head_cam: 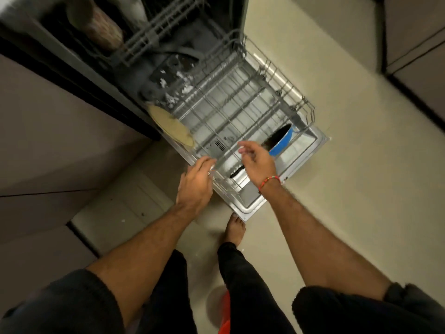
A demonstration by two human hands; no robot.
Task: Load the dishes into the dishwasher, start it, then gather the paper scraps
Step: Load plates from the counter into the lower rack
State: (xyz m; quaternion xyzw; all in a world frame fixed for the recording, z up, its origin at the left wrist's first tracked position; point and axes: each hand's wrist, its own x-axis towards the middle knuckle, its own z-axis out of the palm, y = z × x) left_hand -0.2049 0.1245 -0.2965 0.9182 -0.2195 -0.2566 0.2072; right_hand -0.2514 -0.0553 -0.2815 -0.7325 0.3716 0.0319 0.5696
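Grey wire rack (240, 97), blue pan (280, 141), both hands over its front edge

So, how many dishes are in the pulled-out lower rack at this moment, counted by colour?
Blue: 1, the blue pan standing at the rack's right end.
Pale yellow: 1, the yellow plate at the left end.
Total: 2 in the lower rack.

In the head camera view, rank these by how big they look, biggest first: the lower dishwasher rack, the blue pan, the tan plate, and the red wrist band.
1. Lower dishwasher rack, by far the largest.
2 and 3. Tan plate and blue pan look about alike; both stand edge-on and blurred, so no ranking.
4. Red wrist band, smallest.
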